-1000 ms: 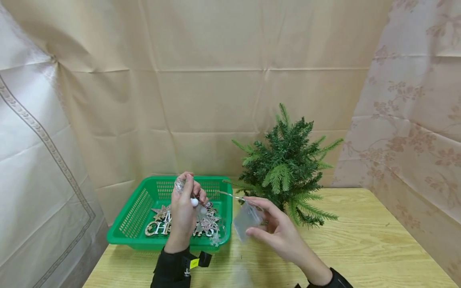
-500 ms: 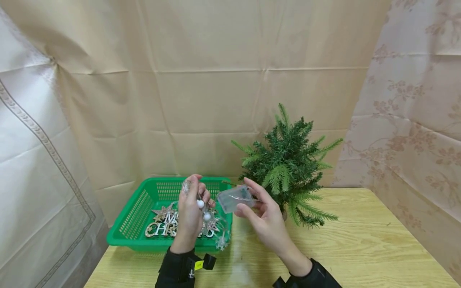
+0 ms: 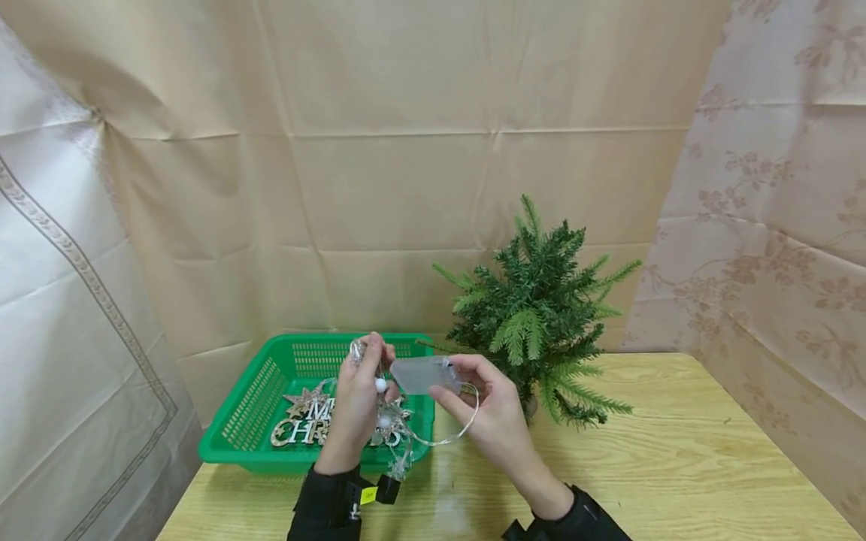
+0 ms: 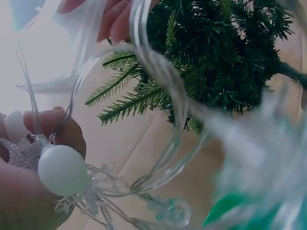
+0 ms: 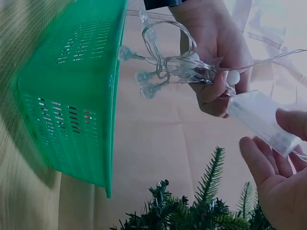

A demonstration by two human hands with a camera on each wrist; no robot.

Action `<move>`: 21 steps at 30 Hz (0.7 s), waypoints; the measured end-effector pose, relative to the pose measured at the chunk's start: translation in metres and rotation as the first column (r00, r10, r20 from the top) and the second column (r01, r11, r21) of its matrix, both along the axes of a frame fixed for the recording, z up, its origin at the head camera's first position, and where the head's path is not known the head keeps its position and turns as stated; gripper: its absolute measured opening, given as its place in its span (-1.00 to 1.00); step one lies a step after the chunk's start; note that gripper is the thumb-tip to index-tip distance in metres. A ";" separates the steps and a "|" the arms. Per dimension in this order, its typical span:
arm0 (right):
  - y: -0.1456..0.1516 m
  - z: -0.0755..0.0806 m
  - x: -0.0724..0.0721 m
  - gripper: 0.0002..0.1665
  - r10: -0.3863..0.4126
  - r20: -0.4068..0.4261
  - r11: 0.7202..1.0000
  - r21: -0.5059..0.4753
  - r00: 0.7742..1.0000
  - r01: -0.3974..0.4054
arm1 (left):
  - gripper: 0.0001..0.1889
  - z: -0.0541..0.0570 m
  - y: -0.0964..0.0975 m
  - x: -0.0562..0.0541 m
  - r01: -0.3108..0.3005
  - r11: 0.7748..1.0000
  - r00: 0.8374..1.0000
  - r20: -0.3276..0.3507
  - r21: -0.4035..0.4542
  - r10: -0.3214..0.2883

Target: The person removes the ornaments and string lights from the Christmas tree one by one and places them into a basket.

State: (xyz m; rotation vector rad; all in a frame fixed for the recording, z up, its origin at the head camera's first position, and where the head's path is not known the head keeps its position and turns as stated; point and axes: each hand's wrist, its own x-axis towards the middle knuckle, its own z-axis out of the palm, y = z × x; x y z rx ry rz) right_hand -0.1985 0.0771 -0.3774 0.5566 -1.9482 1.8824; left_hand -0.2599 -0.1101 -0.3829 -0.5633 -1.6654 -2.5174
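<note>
A bundle of string lights with thin clear wire, round white balls (image 4: 63, 170) and small star shapes is gripped in my left hand (image 3: 353, 424), over the right half of the green basket (image 3: 233, 454). My right hand (image 3: 497, 421) pinches a translucent battery box (image 3: 421, 376) between thumb and fingers. From the box's right end a clear wire (image 3: 452, 440) loops down and back toward the bundle. The box's left end comes right up to the left fingers. In the right wrist view, several clear bulbs (image 5: 148, 90) dangle from the left hand.
Wooden letters (image 3: 291, 432) and glittery star ornaments (image 3: 304, 398) lie inside the basket. Just behind my right hand stands a small artificial Christmas tree (image 3: 537, 308). The wooden table (image 3: 690, 436) extends to the right, with a beige cloth (image 3: 379, 188) hanging behind it.
The battery box has turned level and come left toward my left hand, its wire now looping below. My left hand has shifted slightly right with the lights.
</note>
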 end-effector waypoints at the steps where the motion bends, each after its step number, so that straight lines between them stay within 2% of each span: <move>1: -0.001 0.000 0.000 -0.57 0.002 0.020 1.000 0.001 1.000 -0.002 | -0.64 -0.001 0.001 0.000 -0.012 1.000 1.000 -0.003 -0.018 0.012; 4: -0.005 -0.001 -0.001 -0.54 -0.004 0.064 1.000 0.012 0.998 0.003 | -0.61 -0.002 0.002 -0.001 -0.043 0.996 0.999 -0.012 -0.072 0.042; 7: -0.007 -0.003 -0.002 -0.51 -0.019 0.073 1.000 0.019 0.997 0.017 | -0.58 -0.002 0.002 -0.002 -0.057 0.993 0.998 -0.005 -0.099 0.057; 13: -0.012 -0.003 -0.004 -0.50 -0.062 0.026 0.998 -0.019 0.998 0.062 | -0.52 -0.002 -0.001 -0.001 -0.020 0.992 1.000 -0.019 -0.124 0.018; 21: -0.019 -0.003 -0.004 -0.52 -0.090 0.008 0.995 -0.051 0.996 0.090 | -0.51 -0.003 -0.010 -0.001 0.014 0.973 0.992 -0.118 -0.229 -0.042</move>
